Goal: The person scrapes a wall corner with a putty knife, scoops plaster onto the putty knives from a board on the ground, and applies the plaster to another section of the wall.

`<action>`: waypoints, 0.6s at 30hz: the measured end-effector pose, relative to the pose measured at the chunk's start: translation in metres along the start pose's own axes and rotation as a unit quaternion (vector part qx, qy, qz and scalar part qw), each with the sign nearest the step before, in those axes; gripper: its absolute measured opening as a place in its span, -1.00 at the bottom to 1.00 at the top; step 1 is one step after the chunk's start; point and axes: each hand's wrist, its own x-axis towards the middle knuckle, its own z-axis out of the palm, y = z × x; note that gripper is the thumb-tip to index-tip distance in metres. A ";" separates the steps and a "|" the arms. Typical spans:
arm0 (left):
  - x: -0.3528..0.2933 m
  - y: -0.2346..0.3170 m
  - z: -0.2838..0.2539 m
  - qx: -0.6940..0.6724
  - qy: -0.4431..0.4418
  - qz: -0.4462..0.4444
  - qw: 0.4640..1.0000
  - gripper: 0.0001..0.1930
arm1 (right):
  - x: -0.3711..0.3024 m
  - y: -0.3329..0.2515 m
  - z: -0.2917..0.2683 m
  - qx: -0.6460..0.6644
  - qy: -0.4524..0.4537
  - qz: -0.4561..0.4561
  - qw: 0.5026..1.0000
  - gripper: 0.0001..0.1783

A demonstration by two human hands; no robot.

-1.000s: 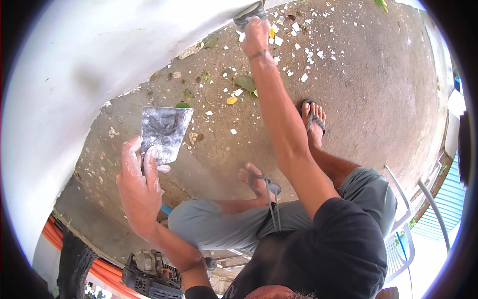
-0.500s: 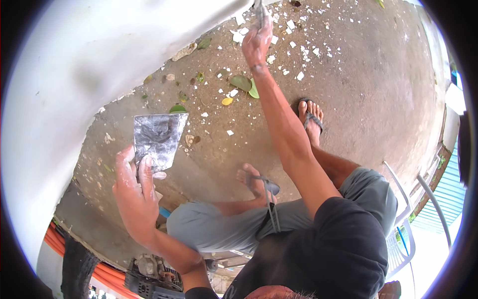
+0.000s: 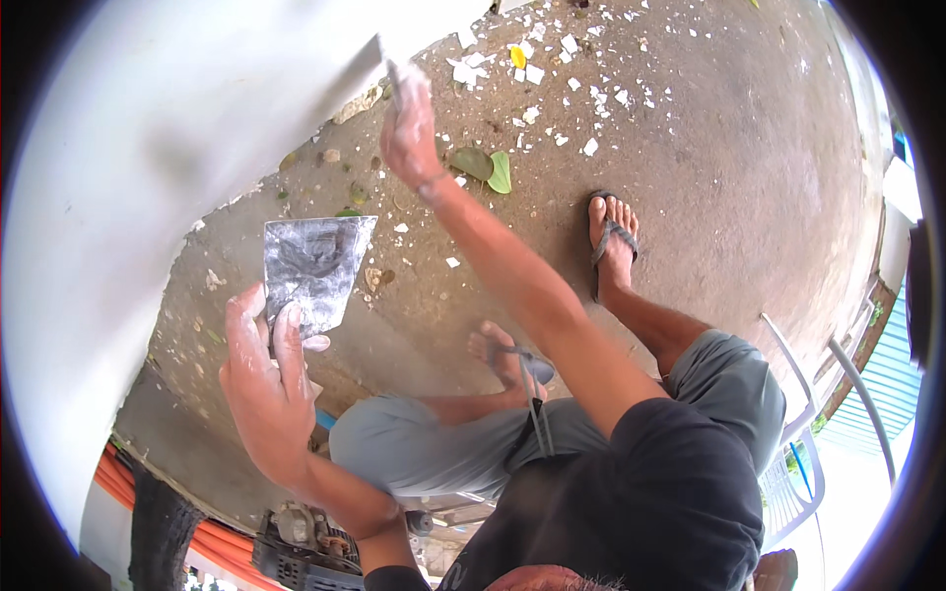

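Note:
My left hand (image 3: 271,394) grips a putty knife (image 3: 313,271) between thumb and fingers. Its wide, flat metal blade points up and is smeared with white and grey powder or paste. White residue also coats my fingertips. Ahead, my right hand (image 3: 409,133) is closed around a second thin-bladed tool (image 3: 386,61), seen almost edge-on and blurred; it looks like a scraper. The tip of this tool is at the white wall (image 3: 246,69), over a greyish streak. Whether it touches the surface I cannot tell.
White flakes (image 3: 570,44), green leaves (image 3: 500,172) and a yellow leaf (image 3: 518,56) litter the concrete floor (image 3: 709,177). Machinery (image 3: 305,537) and orange hoses (image 3: 232,552) lie at the lower left. A metal-framed chair (image 3: 788,502) stands at the lower right.
My right hand and its tool have swept left and a little nearer along the wall. The left hand with the putty knife has barely moved.

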 end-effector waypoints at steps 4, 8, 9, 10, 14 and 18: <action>0.002 -0.003 0.005 0.006 0.011 0.027 1.000 -0.73 | -0.013 -0.022 -0.018 -0.390 -0.093 0.072 0.913 -0.54; -0.004 -0.005 -0.004 -0.013 -0.007 -0.030 0.999 -0.73 | 0.024 -0.023 -0.047 -0.352 0.015 0.132 0.927 -0.50; -0.005 -0.005 -0.004 -0.015 -0.003 -0.024 1.000 -0.73 | 0.029 -0.019 -0.052 -0.344 0.042 0.145 0.927 -0.49; -0.006 -0.005 -0.004 -0.017 0.001 -0.018 1.000 -0.74 | 0.031 -0.012 -0.050 -0.344 0.040 0.145 0.927 -0.49; -0.008 -0.003 0.000 -0.019 0.024 0.002 1.000 -0.74 | 0.022 0.032 -0.020 -0.051 0.104 0.126 0.985 -0.50; -0.003 0.007 -0.001 -0.017 -0.002 -0.060 0.998 -0.75 | -0.032 0.036 0.011 -0.143 0.032 0.097 0.985 -0.50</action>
